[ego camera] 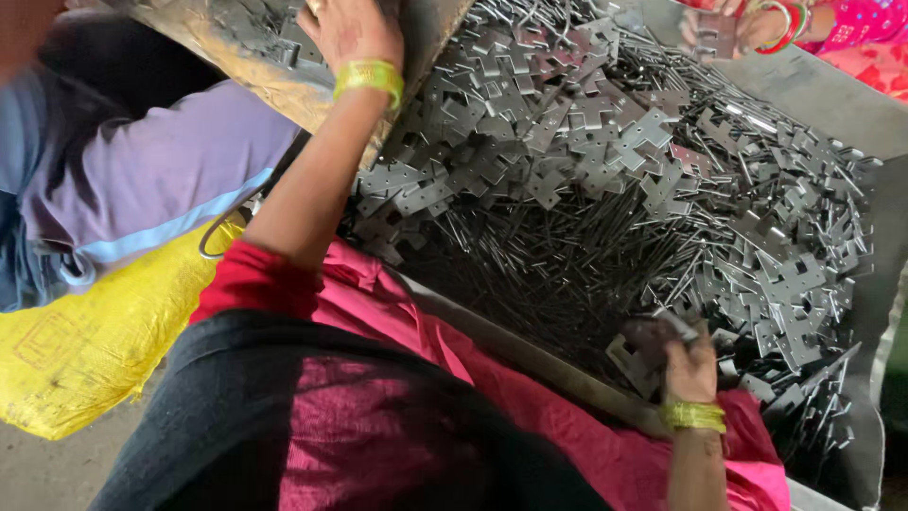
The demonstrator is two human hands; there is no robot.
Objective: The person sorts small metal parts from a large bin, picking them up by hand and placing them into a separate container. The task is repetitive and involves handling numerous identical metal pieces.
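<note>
A big heap of grey cross-shaped metal plates point(567, 123) and thin metal rods point(530, 255) fills a metal bin point(813, 90). My left hand point(352, 28), with a yellow-green bangle at the wrist, reaches up to a tilted rusty tray point(255, 71) holding more plates. Its fingers are cut off by the top edge. My right hand point(689, 364), wearing gold bangles, is low in the bin near its front rim. It is closed around a small metal plate point(676, 326) at the edge of the heap.
A person in a purple and blue shirt point(142, 170) sits close on the left, above a yellow woven sack point(85, 341). Another person's hands point(747, 26) with red and green bangles hold a plate at the bin's far corner. My pink clothing point(492, 378) drapes over the front rim.
</note>
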